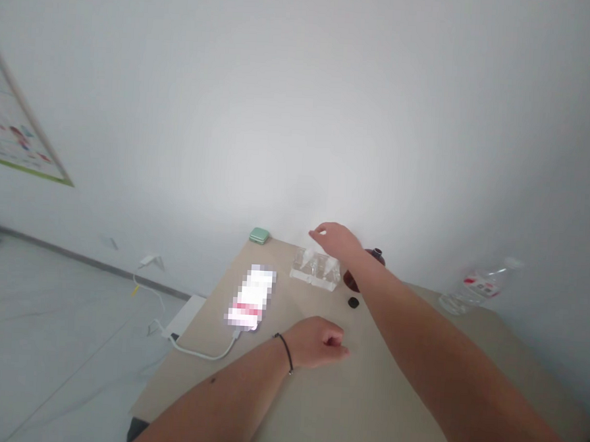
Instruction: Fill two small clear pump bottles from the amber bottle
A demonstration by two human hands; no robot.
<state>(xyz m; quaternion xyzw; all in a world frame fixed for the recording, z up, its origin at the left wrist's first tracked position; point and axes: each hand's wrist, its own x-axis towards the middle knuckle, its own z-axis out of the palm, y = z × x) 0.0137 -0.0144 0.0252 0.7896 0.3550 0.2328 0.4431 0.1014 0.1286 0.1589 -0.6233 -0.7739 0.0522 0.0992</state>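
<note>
The hands are well apart, neither clearly holding anything. The outstretched right hand [336, 241] reaches over a clear rectangular glass block [315, 269] on the beige table [314, 413], beside a dark red bottle [366, 267]. The loosely curled left hand [315, 344] lies near a small round black cap [353, 302].

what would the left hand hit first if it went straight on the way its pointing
Most likely the right forearm, lying across the left hand's line over the tabletop. Depth is unclear, so the hand might pass beneath it.
</note>
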